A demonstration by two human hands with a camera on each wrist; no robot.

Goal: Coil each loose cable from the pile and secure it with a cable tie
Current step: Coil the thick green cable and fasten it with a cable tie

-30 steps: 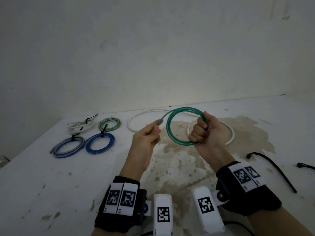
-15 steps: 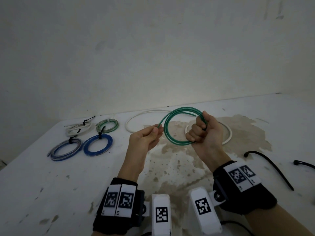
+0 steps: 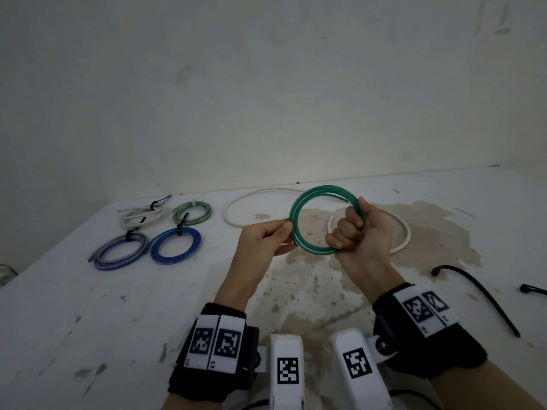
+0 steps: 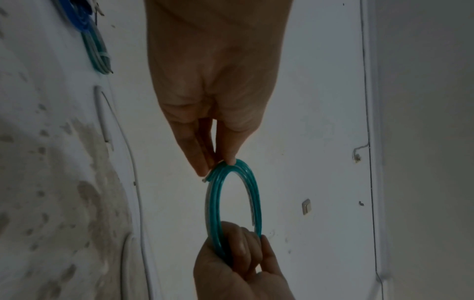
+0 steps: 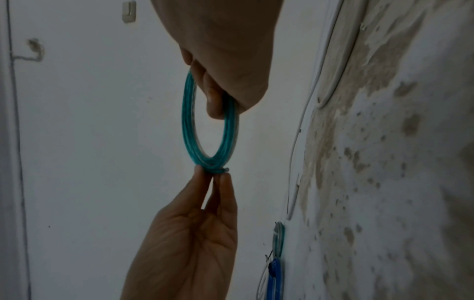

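A green cable (image 3: 305,202) is wound into a small coil of a few turns and held above the table. My right hand (image 3: 352,229) grips the coil's right side in a fist, fingers curled through the ring (image 5: 212,101). My left hand (image 3: 273,235) pinches the coil's left side between thumb and fingertips (image 4: 220,162), where the cable's loose end (image 5: 225,169) lies against the turns. A loose white cable (image 3: 251,196) lies on the table behind the hands. Two black cable ties (image 3: 473,294) lie at the right.
Four tied coils lie at the back left: a white one (image 3: 142,216), a green-and-white one (image 3: 192,213), a grey-blue one (image 3: 121,251) and a blue one (image 3: 176,245). The white table (image 3: 88,321) has a brown stain (image 3: 429,232) under the hands. A wall stands close behind.
My left hand has brought the cable's free end in against the coil, closing the last turn. The right hand's grip on the coil is unchanged.
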